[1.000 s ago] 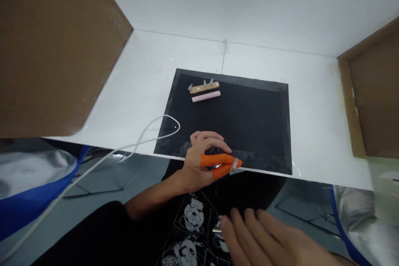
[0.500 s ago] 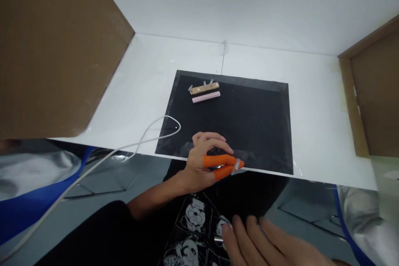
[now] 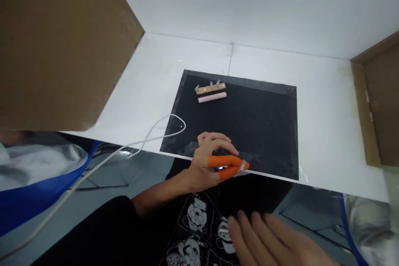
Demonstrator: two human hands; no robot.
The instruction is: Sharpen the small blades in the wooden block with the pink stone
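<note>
My left hand (image 3: 202,164) is at the front edge of the black mat (image 3: 264,129), with orange finger cots on thumb and forefinger. Those two fingers pinch a small clear plastic piece (image 3: 242,166). Low in the view, my right hand (image 3: 271,239) hovers over my lap with its fingers curled. From its fingertips juts the silvery end of a thin rod (image 3: 223,230); the rest is hidden behind the hand. Farther back on the mat lies a wooden strip (image 3: 205,90) bearing small clear pieces and white dots. A pale pink stick (image 3: 212,97) lies alongside it.
A white cable (image 3: 137,143) loops over the mat's left edge and hangs off the white table (image 3: 327,133). Brown panels stand at left (image 3: 62,50) and right (image 3: 383,104). Part of another person's sleeve (image 3: 52,162) shows at left.
The camera has turned a little, so the table and mat sit slightly farther right. Both hands keep nearly the same pose, the left still pinching the clear piece.
</note>
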